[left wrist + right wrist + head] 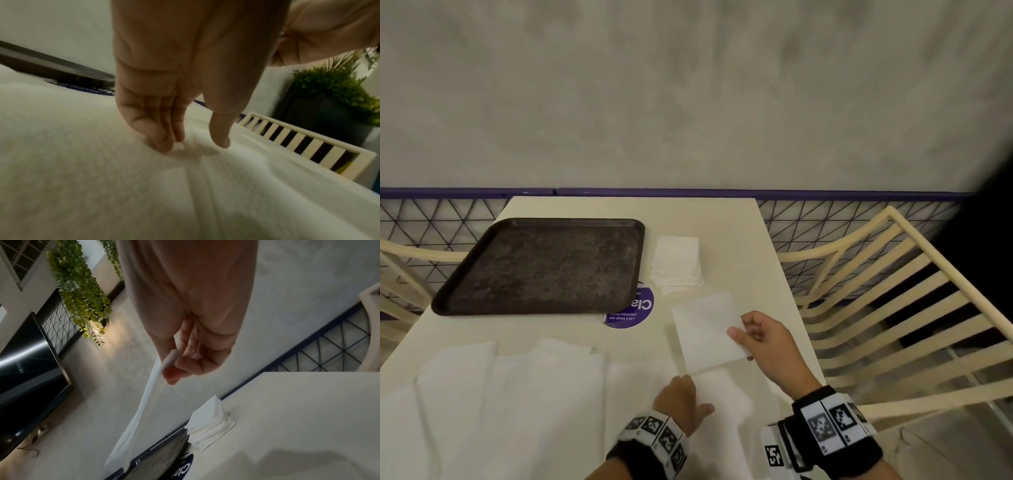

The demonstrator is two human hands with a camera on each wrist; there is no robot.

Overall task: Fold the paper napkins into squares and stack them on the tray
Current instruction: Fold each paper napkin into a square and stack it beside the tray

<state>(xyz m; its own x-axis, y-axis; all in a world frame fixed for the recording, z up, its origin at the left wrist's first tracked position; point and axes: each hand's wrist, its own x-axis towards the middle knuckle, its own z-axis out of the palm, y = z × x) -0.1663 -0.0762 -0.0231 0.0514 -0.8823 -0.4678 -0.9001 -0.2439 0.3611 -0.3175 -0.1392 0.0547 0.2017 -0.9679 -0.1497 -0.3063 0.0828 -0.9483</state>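
Head view: unfolded napkins (517, 394) spread at 6–8 o'clock on table (722, 222). Left hand (681, 399), fingers straight, presses near sheet flat. Right hand (760, 337) pinches lifted napkin (705, 329) at 4 o'clock, apparently mid-fold. Folded stack (676, 263) at 1 o'clock beside tray (541, 267); tray at 11 o'clock bare. Judgement: nothing stacked on tray yet, most folding left.
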